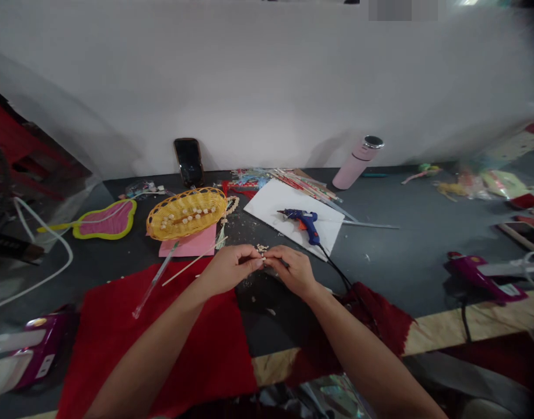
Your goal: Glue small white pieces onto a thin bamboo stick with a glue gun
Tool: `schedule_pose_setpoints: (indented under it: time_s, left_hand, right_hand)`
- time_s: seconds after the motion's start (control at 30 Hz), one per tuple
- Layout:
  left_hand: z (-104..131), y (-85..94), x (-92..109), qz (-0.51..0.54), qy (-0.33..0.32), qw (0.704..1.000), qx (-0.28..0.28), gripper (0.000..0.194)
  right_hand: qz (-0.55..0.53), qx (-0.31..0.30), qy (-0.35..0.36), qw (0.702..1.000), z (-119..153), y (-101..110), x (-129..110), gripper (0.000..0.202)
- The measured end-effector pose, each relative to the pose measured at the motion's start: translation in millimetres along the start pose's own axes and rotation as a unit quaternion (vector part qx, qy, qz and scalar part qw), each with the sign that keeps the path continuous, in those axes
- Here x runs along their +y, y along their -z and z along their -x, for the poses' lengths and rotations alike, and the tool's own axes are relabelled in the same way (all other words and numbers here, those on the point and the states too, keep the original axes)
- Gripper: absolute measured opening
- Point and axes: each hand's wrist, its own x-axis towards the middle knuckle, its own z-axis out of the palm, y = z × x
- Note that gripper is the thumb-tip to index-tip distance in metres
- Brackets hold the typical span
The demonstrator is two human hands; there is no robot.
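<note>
My left hand [232, 266] and my right hand [293, 269] meet at the middle of the dark table, thumbs and forefingers pinched together. Between the fingertips shows a small cream bead-like piece [263, 259], partly hidden. Just beyond the fingers lies a little heap of similar pale pieces [261, 248]. A thin wooden stick [186, 269] runs beside my left hand, with a clear pen-like tube [155, 288] further left. On a white sheet [267, 203] past my right hand rests a blue glue gun [308, 220]. The yellow woven basket [162, 206] holds several small pale clusters.
A red cloth [109, 326] lies under my left forearm. Behind stand a phone [189, 163] and a pink bottle [356, 166], near a bundle of wrapped sticks [299, 181]. A black cord [334, 265] trails from the glue gun. Purple power strips [489, 279] sit at both sides.
</note>
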Motion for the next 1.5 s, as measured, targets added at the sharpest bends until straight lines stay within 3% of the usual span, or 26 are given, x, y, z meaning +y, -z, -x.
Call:
schedule_pose_setpoints:
  time_s: [0.3, 0.8, 1.23, 1.5]
  left_hand:
    - [-1.2, -3.2, -0.6, 0.053, 0.004, 0.999, -0.007, 0.027]
    - [0.4, -0.9, 4.8, -0.003, -0.024, 0.999, 0.027, 0.024]
    - [-2.1, -2.5, -0.7, 0.007, -0.024, 0.999, 0.034, 0.019]
    - [-4.4, -3.1, -9.6, -0.026, -0.012, 0.999, 0.035, 0.026]
  right_hand:
    - [0.007, 0.002, -0.021, 1.000, -0.9, 1.2, -4.9, 0.012]
    - [0.007, 0.022, -0.003, 1.000, -0.3, -0.5, -6.9, 0.007]
    - [0.022, 0.033, 0.023, 0.999, -2.7, -1.1, -7.4, 0.008]
    - [0.035, 0.019, 0.008, 0.999, -1.8, -2.0, -2.7, 0.009]
